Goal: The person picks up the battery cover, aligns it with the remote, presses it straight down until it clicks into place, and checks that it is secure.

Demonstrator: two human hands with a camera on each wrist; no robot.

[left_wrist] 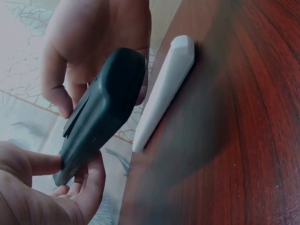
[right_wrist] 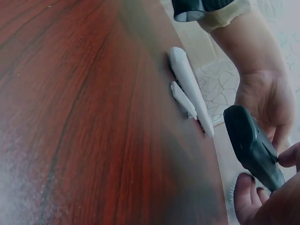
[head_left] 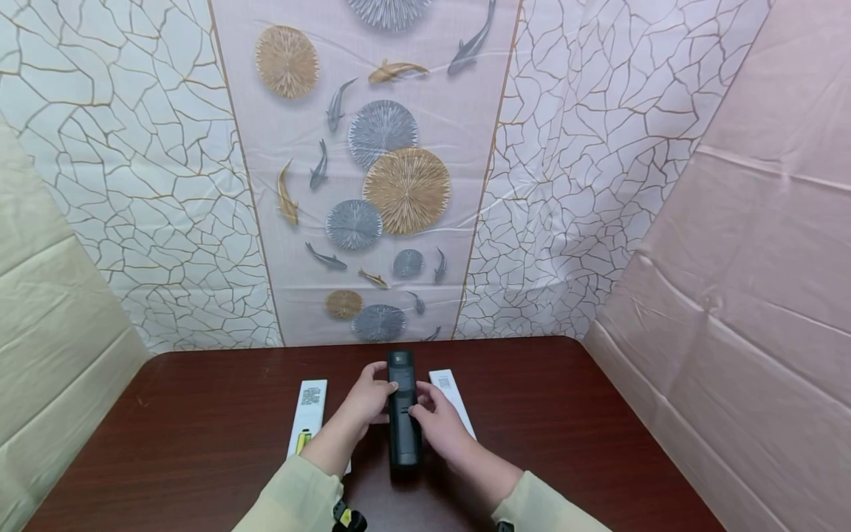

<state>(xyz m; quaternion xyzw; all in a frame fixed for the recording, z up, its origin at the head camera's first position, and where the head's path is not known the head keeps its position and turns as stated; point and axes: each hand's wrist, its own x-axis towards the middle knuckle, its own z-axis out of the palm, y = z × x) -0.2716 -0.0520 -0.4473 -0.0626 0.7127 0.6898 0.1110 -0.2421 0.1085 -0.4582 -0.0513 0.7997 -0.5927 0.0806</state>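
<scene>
1. Black remote (head_left: 402, 428), held just above the bench (head_left: 565, 428), near six o'clock in the head view. The left grip (head_left: 364, 397) pinches it toward the far end; the right grip (head_left: 444, 425) holds it midway, thumb (head_left: 417, 411) by a flap (left_wrist: 76, 114) that looks slightly raised.
2. It is probably light, stiff, a bit slippery; the long sides suit holding, sparing the thin flap.
3. At its nine o'clock lies a white remote (head_left: 312, 408) with a yellow battery (head_left: 303, 441), apparently seated inside; a white piece (right_wrist: 183, 100), perhaps its lid, is just beside. Another white remote (head_left: 454, 395) lies at three o'clock.

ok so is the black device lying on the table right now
No, the left hand and right hand hold the black device up off the table, as the left wrist view shows.
</scene>
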